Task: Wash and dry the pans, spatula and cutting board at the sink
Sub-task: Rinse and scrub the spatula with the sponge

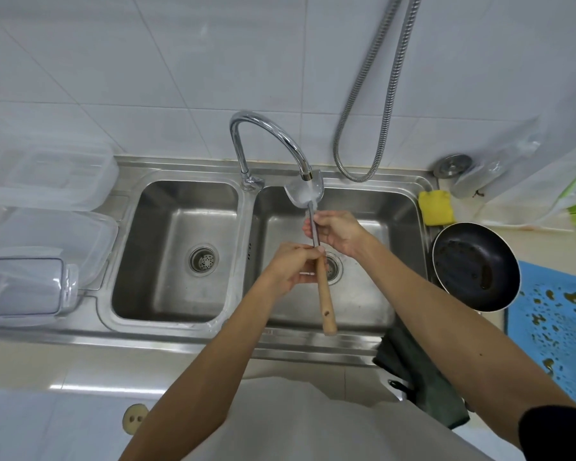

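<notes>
Spatula (315, 241) rinse step in hand: metal blade sits right under the faucet (269, 141) spout, water running onto it, over the right basin of the double sink (313, 344). Left hand (291, 269) is clenched around the spatula where the metal shaft meets the wooden handle, handle end pointing back toward the person, clear of the sink's front rim. Right hand (335, 231) is nearer the faucet, fingers (310, 227) pinched on the metal shaft just below the blade, looks like rubbing it clean. Both hands grasping the same tool, nothing released. Black frying pan (475, 266) sits on the worktop (526, 241) just right of the sink, greasy residue inside, apparently not washed yet. Yellow sponge (435, 207) lies at the sink's far right corner, untouched. Blue cutting board (556, 337) with brown spots lies right of the pan, also dirty by the look. Dark cloth (416, 377) hangs over the sink's front edge under the right forearm, likely the drying towel. Clear plastic containers (44, 207) stacked left of the sink, not part of the job. Task early: only the spatula is getting water; only one pan in view. Next move probably needs turning the blade under the stream, then a firm grip on the wet handle while reaching for the cloth or sponge; slip risk on the slick shaft.
</notes>
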